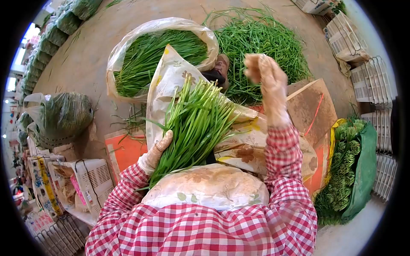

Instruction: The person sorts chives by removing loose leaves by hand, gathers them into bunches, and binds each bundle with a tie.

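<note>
A large bunch of green chives (198, 123) lies across my lap, its pale cut ends pointing away from me. My left hand (159, 151), in a thin stained glove, is closed around the bunch's left side with the thumb on top; the other fingers are hidden beneath the leaves. My right hand (268, 81), also gloved and a little blurred, is raised apart from the bunch, in front of a loose green heap (265, 47). Its fingers are curled in, and I cannot see anything between them. A stained floral apron (205, 185) covers my lap.
An open plastic bag (113, 68) of chives stands ahead on the left. To my right, tied bundles (341, 166) lie beside green cloth (363, 170). White crates (371, 81) line the right side. A filled bag (64, 115) and another crate (92, 179) stand at left.
</note>
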Tool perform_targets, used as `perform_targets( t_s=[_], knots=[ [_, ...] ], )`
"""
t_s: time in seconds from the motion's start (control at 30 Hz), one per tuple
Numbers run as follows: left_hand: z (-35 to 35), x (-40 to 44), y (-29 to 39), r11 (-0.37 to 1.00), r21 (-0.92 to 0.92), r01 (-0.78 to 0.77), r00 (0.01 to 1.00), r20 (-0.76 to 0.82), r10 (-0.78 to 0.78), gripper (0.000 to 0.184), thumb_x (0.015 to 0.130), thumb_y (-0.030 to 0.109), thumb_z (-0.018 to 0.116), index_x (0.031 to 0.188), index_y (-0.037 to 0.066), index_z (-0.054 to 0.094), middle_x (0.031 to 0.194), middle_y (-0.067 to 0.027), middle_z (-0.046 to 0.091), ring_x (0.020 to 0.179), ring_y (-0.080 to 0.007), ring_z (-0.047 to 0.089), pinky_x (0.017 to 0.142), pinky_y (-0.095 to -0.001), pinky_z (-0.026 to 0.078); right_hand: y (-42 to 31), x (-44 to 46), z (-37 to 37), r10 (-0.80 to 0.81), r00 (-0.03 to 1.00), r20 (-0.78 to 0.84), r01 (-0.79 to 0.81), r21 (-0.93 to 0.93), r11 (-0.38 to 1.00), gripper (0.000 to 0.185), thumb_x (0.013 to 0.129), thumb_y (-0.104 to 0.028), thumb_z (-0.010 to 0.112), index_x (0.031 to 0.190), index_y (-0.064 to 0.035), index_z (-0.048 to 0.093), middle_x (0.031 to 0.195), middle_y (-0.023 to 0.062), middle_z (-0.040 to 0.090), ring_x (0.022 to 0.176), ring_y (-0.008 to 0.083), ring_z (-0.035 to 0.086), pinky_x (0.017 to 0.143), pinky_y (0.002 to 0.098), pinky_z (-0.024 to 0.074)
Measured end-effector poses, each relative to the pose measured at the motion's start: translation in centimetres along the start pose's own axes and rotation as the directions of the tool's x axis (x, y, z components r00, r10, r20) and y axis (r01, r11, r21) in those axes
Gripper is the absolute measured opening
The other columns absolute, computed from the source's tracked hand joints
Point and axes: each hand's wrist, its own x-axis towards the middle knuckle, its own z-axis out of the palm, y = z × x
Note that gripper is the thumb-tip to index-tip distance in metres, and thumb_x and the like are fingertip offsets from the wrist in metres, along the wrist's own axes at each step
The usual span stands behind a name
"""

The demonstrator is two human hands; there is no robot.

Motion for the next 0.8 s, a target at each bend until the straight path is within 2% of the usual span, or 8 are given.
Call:
perform_targets(
  t_s=[0.13, 0.23, 0.37, 0.43, 0.57, 0.67, 0.77, 0.8],
  knots=[
    [1.3, 0.1, 0.3, 0.997, -0.072, -0.01, 0.998, 0.059, 0.014, 0.054, 0.092, 0.044, 0.045, 0.132, 0.009, 0.04, 0.125, -0.0087, 0.051, 0.108, -0.0187, 0.054, 0.092, -0.0334, 0.045, -0.7, -4.0, 1.4, -0.342, 0.91, 0.233, 0.406, -0.334, 0.851, 0.025, 0.085, -0.029, 0.063, 0.096, -0.0059, 0.064, 0.079, 0.003, 0.062, 0.062, 0.008, 0.055, 0.057, 0.021, 0.0473],
    [2.0, 0.1, 0.3, 0.974, 0.15, -0.169, 0.985, 0.066, 0.161, 0.052, 0.092, 0.037, 0.047, 0.132, 0.005, 0.038, 0.121, -0.0083, 0.053, 0.107, -0.0197, 0.054, 0.089, -0.0315, 0.046, -1.6, -4.9, 3.4, -0.219, 0.854, 0.472, 0.514, -0.703, 0.491, 0.033, 0.075, -0.03, 0.07, 0.097, -0.0065, 0.064, 0.078, 0.0089, 0.061, 0.067, 0.0198, 0.06, 0.06, 0.0308, 0.05],
    [0.0, -0.4, -0.5, 0.936, 0.226, -0.269, 0.942, 0.265, 0.207, 0.075, 0.084, 0.045, 0.058, 0.138, 0.004, 0.027, 0.133, -0.0089, 0.042, 0.117, -0.0204, 0.045, 0.098, -0.0335, 0.037, 0.3, -3.4, 3.4, -0.138, 0.773, 0.619, 0.616, -0.683, 0.391, 0.033, 0.072, -0.027, 0.071, 0.098, -0.007, 0.063, 0.077, 0.0121, 0.058, 0.067, 0.0273, 0.059, 0.062, 0.0344, 0.0496],
    [1.4, -0.3, 0.0, 0.929, 0.113, -0.353, 0.888, 0.352, 0.294, 0.066, 0.082, 0.019, 0.065, 0.136, 0.004, 0.031, 0.126, -0.0076, 0.048, 0.112, -0.0176, 0.049, 0.093, -0.0314, 0.041, 1.3, -2.9, 3.6, -0.256, 0.703, 0.664, 0.671, -0.499, 0.548, 0.025, 0.071, -0.023, 0.07, 0.09, -0.0066, 0.063, 0.073, 0.0125, 0.057, 0.065, 0.0305, 0.058, 0.06, 0.0358, 0.0486],
    [2.8, -0.6, 0.2, 0.816, 0.474, -0.332, 0.911, 0.385, 0.147, 0.073, 0.074, 0.007, 0.071, 0.136, 0.004, 0.031, 0.126, -0.0082, 0.048, 0.113, -0.0178, 0.048, 0.095, -0.0318, 0.04, 3.9, -0.1, 4.9, -0.226, 0.825, 0.519, 0.565, -0.778, 0.276, 0.013, 0.078, -0.019, 0.062, 0.077, -0.0062, 0.062, 0.07, 0.0101, 0.058, 0.062, 0.0254, 0.06, 0.057, 0.0343, 0.0504],
    [3.3, -0.8, 0.2, 0.966, 0.246, 0.074, 0.99, 0.097, -0.101, 0.067, 0.076, 0.009, 0.069, 0.134, 0.006, 0.036, 0.12, -0.0069, 0.053, 0.109, -0.0166, 0.05, 0.094, -0.0323, 0.041, 6.7, 0.7, 5.6, -0.238, 0.893, 0.381, 0.444, -0.83, 0.337, 0.014, 0.081, -0.019, 0.056, 0.08, -0.0063, 0.06, 0.07, 0.0083, 0.057, 0.061, 0.024, 0.06, 0.055, 0.0341, 0.0505],
    [-1.1, -0.1, -2.2, 0.962, 0.266, 0.065, 0.997, 0.017, -0.072, 0.064, 0.077, 0.006, 0.066, 0.134, 0.006, 0.036, 0.122, -0.008, 0.052, 0.11, -0.0173, 0.051, 0.093, -0.0319, 0.043, 9.4, 3.8, 4.8, -0.111, 0.94, 0.323, 0.338, -0.928, 0.155, 0.015, 0.081, -0.014, 0.053, 0.087, -0.0041, 0.063, 0.077, 0.0133, 0.063, 0.064, 0.0247, 0.065, 0.052, 0.0343, 0.0531],
    [-2.3, 1.0, -3.4, 0.875, 0.449, -0.18, 0.98, 0.153, 0.124, 0.051, 0.081, 0.011, 0.062, 0.127, 0.006, 0.042, 0.111, -0.0046, 0.056, 0.094, -0.0152, 0.054, 0.082, -0.028, 0.047, 9.4, 4.8, 4.0, -0.084, 0.96, 0.269, 0.278, -0.952, 0.127, 0.016, 0.081, -0.014, 0.051, 0.089, -0.0045, 0.062, 0.079, 0.0128, 0.063, 0.067, 0.0248, 0.066, 0.051, 0.035, 0.053]
  ],
)
